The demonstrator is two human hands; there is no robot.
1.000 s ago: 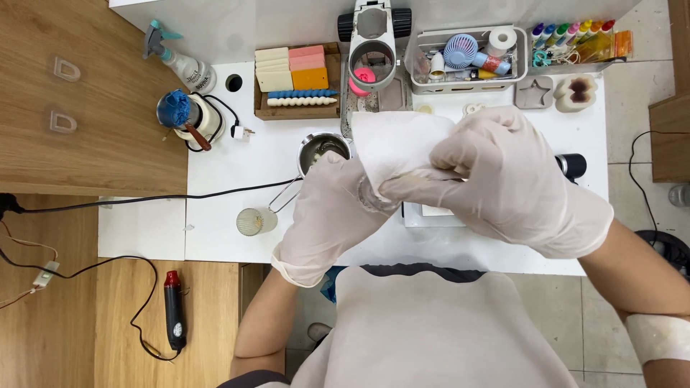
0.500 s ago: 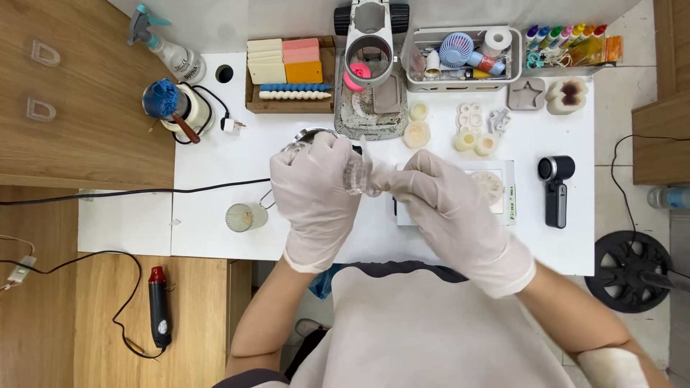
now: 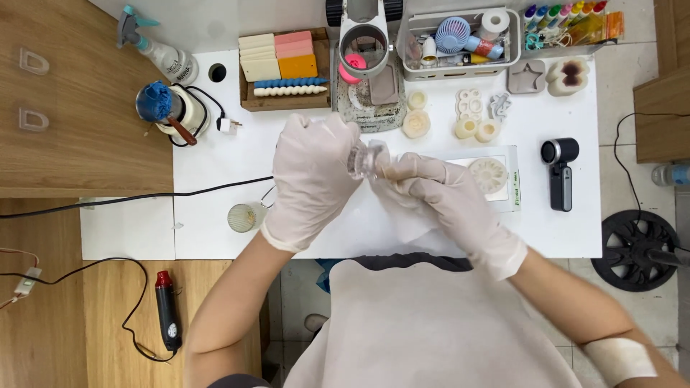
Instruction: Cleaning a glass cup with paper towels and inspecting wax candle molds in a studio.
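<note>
The left hand covers most of the small clear glass piece, so only its rim shows between the gloved fingers, and whether the grip of the right hand closes on that piece or on the white tissue beneath cannot be told. The microscope is cut off by the top edge, and the black wheel-shaped base runs partly off the right edge. Items in the grey tray are too small to identify, possibly tape and bottles.
</note>
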